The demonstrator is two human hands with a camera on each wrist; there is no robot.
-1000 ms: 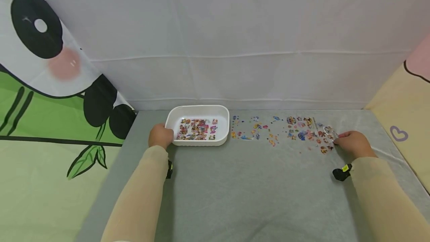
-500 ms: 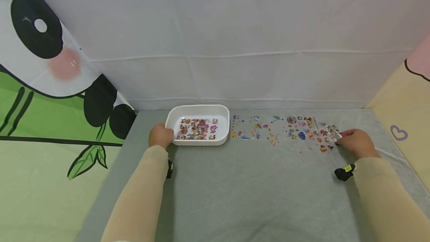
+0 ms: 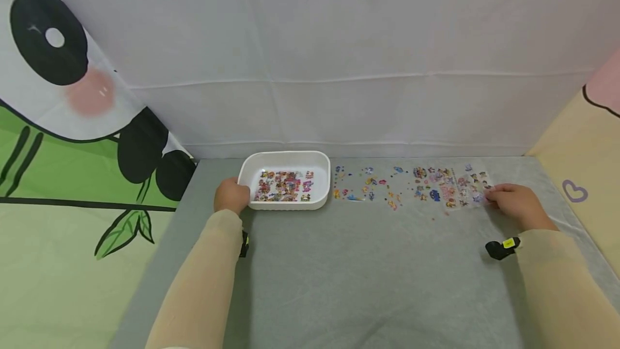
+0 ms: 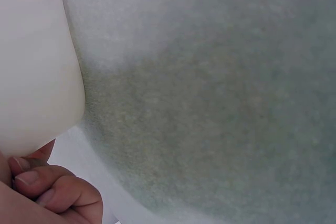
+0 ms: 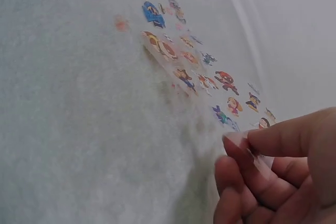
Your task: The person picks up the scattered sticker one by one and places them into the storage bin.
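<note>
My left hand [image 3: 232, 196] grips the left end of a white plastic tray [image 3: 319, 198]. Inside the tray lie colourful cartoon stickers [image 3: 286, 185]. In the left wrist view the curled fingers [image 4: 68, 190] sit right under the tray's pale wall [image 4: 37, 66]. At the right of the table my right hand [image 3: 518, 205] pinches the edge of a clear sticker sheet [image 3: 472, 190] between thumb and fingers. The right wrist view shows the sheet [image 5: 226, 82] with small cartoon figures, stretching away from the fingertips and overlapping other stickers.
Several more sticker figures [image 3: 370, 182] spread over the grey cloth-covered table [image 3: 378, 273] between the tray and the right hand. A white cloth wall [image 3: 339, 69] rises behind, a green printed cloth [image 3: 58, 263] hangs at left and a yellow one [image 3: 571, 160] at right.
The right hand has shifted slightly right. The sticker sheet in it, earlier bent and glinting, now lies flatter with its figures visible. The left hand and tray stay where they were.
</note>
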